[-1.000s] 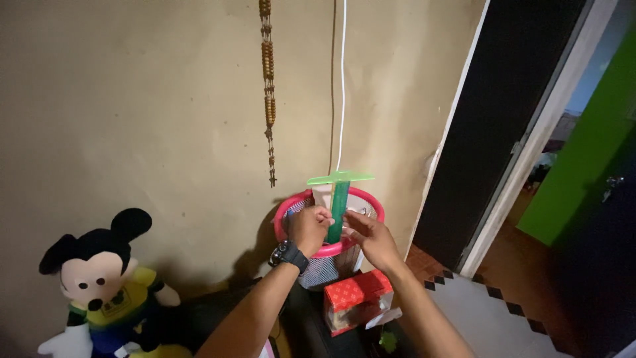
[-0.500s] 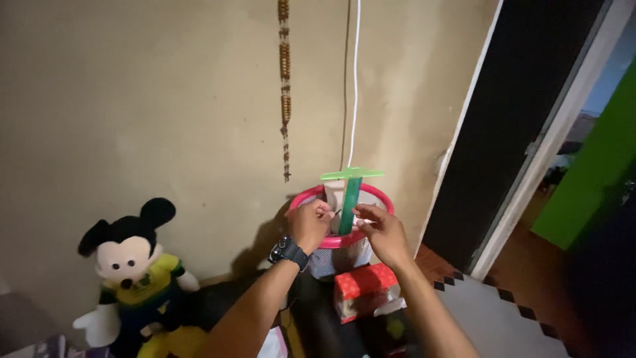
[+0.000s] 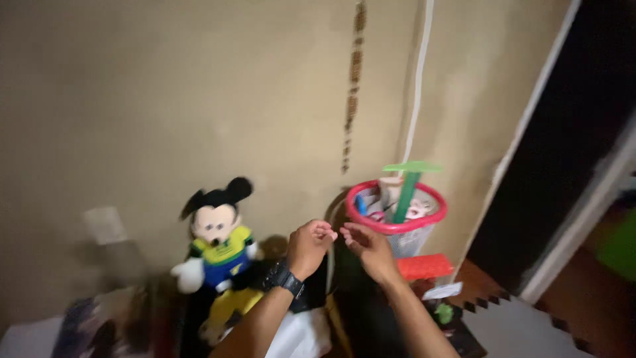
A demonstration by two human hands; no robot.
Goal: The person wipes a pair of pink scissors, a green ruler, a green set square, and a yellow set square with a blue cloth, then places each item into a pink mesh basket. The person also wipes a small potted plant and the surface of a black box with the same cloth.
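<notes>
My left hand (image 3: 310, 245), with a black watch on the wrist, is curled loosely in front of the wall and holds nothing that I can see. My right hand (image 3: 363, 248) is beside it, fingertips almost touching the left, fingers bent and empty. Both hands are left of and below a pink-rimmed mesh basket (image 3: 424, 222). A green T-shaped plastic ruler (image 3: 407, 185) stands upright inside the basket, free of both hands. The picture is blurred by motion.
A plush mouse toy (image 3: 218, 245) in a yellow shirt sits against the beige wall on the left. A string of brown beads (image 3: 353, 86) and a white cable (image 3: 417, 79) hang on the wall. A red box (image 3: 424, 267) lies below the basket. A dark doorway (image 3: 570, 132) opens at right.
Both hands have let go of the green ruler and come away from the basket, down and to the left. The view has swung left, so the basket and the toy have shifted right.
</notes>
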